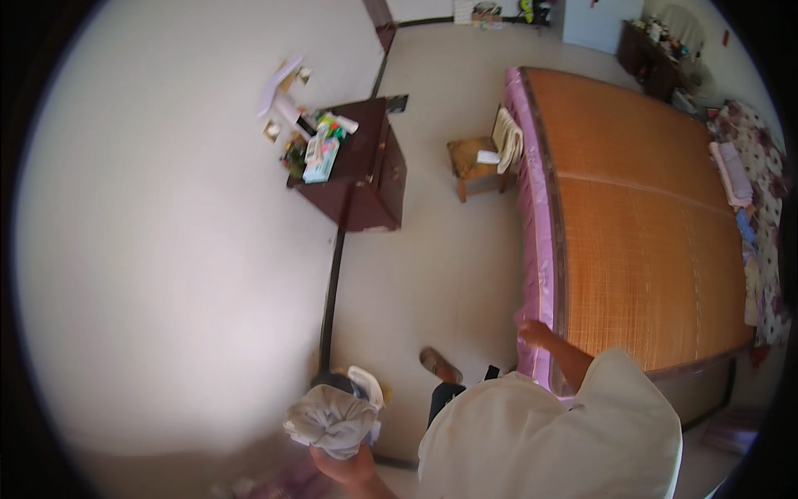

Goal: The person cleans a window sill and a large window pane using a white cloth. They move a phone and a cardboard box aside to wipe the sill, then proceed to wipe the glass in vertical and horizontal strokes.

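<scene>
My left hand [345,463] is low in the view, left of my body, and holds a bundled grey cloth [333,419] from below. The cloth is gathered into folds on top. Behind it, near the wall's foot, are a dark item and a white curved item [366,385], partly hidden. My right hand [535,334] hangs beside the bed's pink side [537,274], its fingers seemingly curled; whether they are closed is too small to tell. A woven orange-brown mat [636,249] covers the top of the bed. I see nothing plainly held in the right hand.
A dark red cabinet [368,209] stands against the left wall, with a tissue box [321,163] and clutter on it. Ahead, a wooden chair [469,150] with a cloth [508,140] over its back stands by the bed. A dresser [648,59] is at the far right.
</scene>
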### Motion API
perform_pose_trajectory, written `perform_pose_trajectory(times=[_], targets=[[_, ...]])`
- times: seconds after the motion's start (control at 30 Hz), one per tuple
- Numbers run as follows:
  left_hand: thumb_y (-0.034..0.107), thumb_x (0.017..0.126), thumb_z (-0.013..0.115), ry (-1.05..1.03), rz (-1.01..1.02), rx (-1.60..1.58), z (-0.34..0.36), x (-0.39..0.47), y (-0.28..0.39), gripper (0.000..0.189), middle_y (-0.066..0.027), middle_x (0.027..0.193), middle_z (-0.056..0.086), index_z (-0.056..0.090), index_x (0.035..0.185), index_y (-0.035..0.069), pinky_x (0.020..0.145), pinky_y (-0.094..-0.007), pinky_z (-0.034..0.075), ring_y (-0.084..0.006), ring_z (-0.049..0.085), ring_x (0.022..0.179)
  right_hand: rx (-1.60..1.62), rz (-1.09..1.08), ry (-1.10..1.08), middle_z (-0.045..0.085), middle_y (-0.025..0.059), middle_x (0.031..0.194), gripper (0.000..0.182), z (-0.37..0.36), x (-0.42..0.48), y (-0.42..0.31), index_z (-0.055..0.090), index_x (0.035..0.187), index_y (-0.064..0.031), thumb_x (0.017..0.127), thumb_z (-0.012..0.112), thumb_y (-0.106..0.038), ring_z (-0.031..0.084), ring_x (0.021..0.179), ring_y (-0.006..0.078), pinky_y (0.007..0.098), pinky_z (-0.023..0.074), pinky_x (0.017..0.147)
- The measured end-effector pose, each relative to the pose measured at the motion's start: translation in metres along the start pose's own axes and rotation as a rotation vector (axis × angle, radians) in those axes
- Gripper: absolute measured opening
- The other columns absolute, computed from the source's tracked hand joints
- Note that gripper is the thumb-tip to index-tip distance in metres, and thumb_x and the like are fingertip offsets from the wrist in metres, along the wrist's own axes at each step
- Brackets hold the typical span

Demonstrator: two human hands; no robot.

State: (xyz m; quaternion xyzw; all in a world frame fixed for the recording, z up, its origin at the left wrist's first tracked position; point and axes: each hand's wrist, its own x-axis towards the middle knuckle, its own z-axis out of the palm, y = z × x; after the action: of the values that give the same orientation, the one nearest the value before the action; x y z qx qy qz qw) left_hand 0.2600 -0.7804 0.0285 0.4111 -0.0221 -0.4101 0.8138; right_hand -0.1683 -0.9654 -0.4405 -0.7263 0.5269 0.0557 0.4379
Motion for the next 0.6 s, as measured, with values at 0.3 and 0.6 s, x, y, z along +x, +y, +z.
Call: perform_pose_trajectory(times=[0.3, 0.6], targets=[[-0.002, 0.087, 0.07, -0.23, 0.47, 1.155, 0.099, 0.18, -0.02, 0.051, -0.0143, 0.128, 0.065, 0.055, 0.136, -0.003, 0.103, -0.0398, 0.052, -0.025, 0.064, 0.117, 0.099, 0.342, -0.19, 0.077, 0.0106, 0.11, 0.032, -0.04, -0.019, -0.032, 0.077, 0.106, -0.0137, 0.096, 0.057, -0.036, 0.071, 0.104, 0.0343, 0.0461, 0.0578, 0.086], [0.016, 0.055, 0.095, -0.333, 0.74, 1.884, 0.179, 0.32, -0.126, 0.069, -0.0181, 0.114, 0.072, 0.067, 0.116, -0.002, 0.091, -0.0452, 0.056, -0.0324, 0.07, 0.099, 0.176, 0.493, -0.15, 0.074, 0.0219, 0.111, 0.045, -0.246, 0.204, 0.029, 0.077, 0.102, -0.0056, 0.089, 0.058, -0.045, 0.069, 0.111, 0.0395, 0.0486, 0.0541, 0.095]])
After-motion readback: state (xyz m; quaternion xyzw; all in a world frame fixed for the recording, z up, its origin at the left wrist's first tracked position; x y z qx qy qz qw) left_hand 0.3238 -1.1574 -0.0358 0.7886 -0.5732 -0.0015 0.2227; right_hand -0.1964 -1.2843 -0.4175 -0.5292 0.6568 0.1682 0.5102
